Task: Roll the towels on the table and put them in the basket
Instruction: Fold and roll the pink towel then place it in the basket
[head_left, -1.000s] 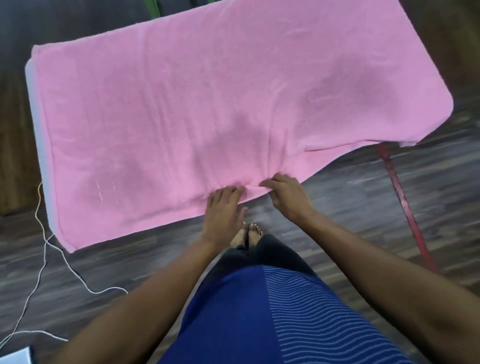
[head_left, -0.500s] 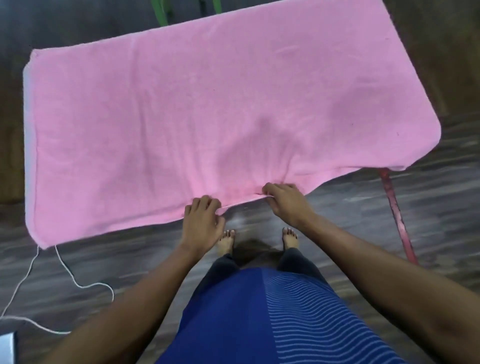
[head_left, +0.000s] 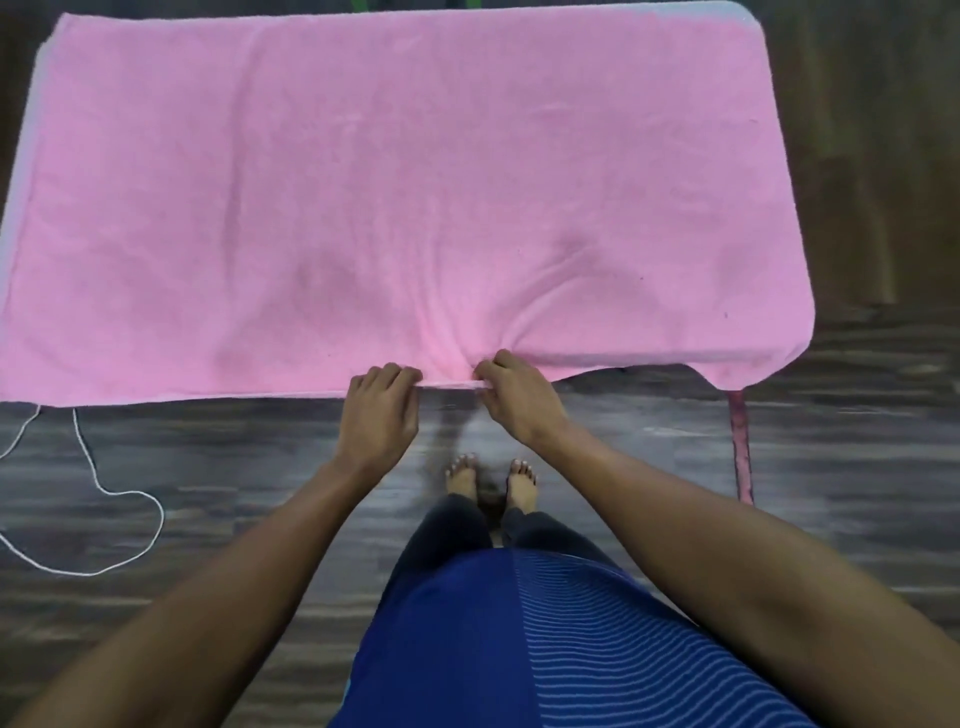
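Note:
A large pink towel (head_left: 395, 197) lies spread flat over the table and covers nearly all of it. A strip of the pale table (head_left: 727, 11) shows at the far right corner. My left hand (head_left: 382, 410) grips the towel's near edge with curled fingers. My right hand (head_left: 511, 397) pinches the same edge just to the right, and creases fan out from that spot. The towel's near right corner hangs over the table edge. No basket is in view.
A dark wooden floor (head_left: 779, 467) lies below. A white cord (head_left: 104, 488) loops on the floor at the left. A pink table leg (head_left: 740, 447) stands at the right. My bare feet (head_left: 491, 480) are close to the table's near edge.
The towel now lies square to me rather than slanted. My left hand has slid left and curled onto the near edge; my right hand has kept its pinch there.

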